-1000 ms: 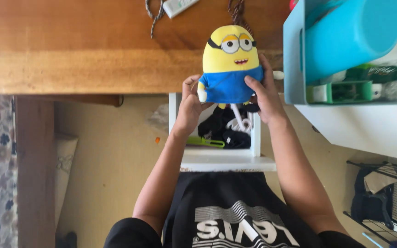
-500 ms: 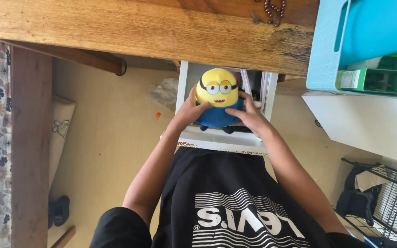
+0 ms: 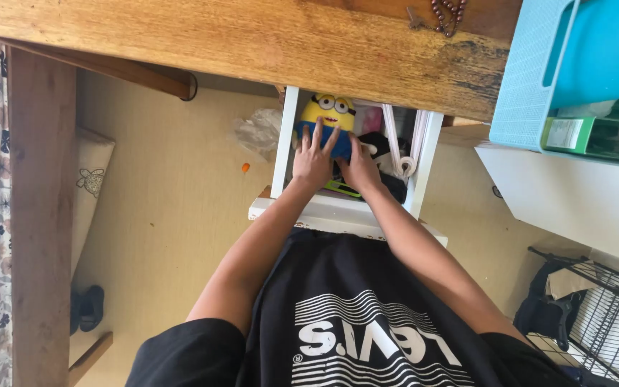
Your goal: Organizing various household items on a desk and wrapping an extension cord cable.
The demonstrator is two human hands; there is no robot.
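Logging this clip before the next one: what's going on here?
A person in a black shirt is working at an open white drawer under a wooden desk. The left hand lies flat on a yellow and blue plush toy sitting at the drawer's back left. The right hand is beside it, down among dark items and a green thing. A white cord lies in the drawer's right part. A turquoise basket sits to the right.

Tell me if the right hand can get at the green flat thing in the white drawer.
Probably yes: the right hand already rests in the open white drawer, just above the flat green object, with nothing visible between them.
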